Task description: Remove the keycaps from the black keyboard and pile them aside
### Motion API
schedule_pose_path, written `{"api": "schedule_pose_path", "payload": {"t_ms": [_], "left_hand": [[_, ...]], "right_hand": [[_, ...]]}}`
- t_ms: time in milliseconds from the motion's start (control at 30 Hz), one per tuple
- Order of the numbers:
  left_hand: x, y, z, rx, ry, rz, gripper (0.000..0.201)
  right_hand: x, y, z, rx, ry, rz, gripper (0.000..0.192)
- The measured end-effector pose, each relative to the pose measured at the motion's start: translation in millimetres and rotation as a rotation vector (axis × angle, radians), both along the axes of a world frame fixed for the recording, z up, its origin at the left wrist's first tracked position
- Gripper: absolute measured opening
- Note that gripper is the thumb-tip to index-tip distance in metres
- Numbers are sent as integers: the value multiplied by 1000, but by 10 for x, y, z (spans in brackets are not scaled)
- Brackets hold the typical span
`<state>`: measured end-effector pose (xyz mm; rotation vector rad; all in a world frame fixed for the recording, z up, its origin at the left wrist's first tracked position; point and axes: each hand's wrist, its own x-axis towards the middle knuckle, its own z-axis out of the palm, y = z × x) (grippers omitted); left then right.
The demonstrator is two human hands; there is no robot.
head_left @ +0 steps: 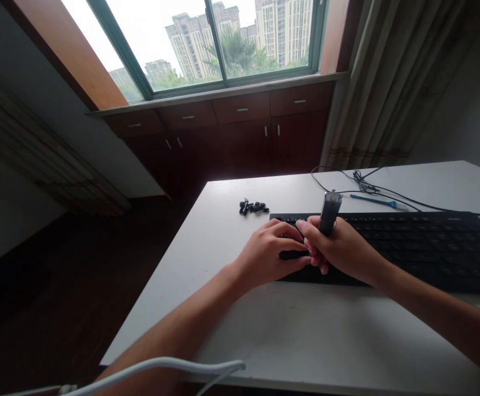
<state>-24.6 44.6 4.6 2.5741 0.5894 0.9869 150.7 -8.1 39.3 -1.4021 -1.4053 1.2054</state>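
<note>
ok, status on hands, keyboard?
Right hand grips dark tool, roughly upright, tip hidden. Left hand beside it, at left end of keyboard. Black bits off far left corner, clear of hands.

Now on the tabletop, keyboard to the right; over its left end, left hand beside right hand, device in the latter. Just off the far left corner, parts. Behind, stick, then cable. Beyond, cabinets!

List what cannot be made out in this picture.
In the head view:
Dark-handled tool, lower end: hidden by the right grip.
Keyboard, section beneath the left grip: covered by it.
Keyboard's lower right corner: cut off by picture's edge.
Small black pieces: too small to identify.
</note>
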Motion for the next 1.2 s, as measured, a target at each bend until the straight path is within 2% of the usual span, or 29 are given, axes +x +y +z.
{"api": "schedule_pose_path", "payload": {"t_ms": [133, 300, 467, 733, 833, 1033, 1200], "left_hand": [[30, -74, 27, 28, 23, 24, 11], [46, -132, 45, -1, 62, 33, 8], [37, -120, 58, -23, 90, 17, 9], [33, -121, 81, -69, 95, 0, 12], [33, -122, 85, -75, 94, -10, 13], [24, -130, 153, -120, 77, -46, 17], [-27, -154, 241, -152, 131, -92, 24]], "right_hand": [[7, -1, 40, -11, 21, 29, 42], [108, 28, 44, 80, -173, 166, 38], [192, 76, -18, 140, -46, 325, 43], [251, 163, -109, 237, -6, 401, 43], [218, 162, -114, 257, -39, 389, 45], [119, 129, -167, 335, -42, 219, 54], [134, 114, -209, 357, -29, 194, 51]]}}
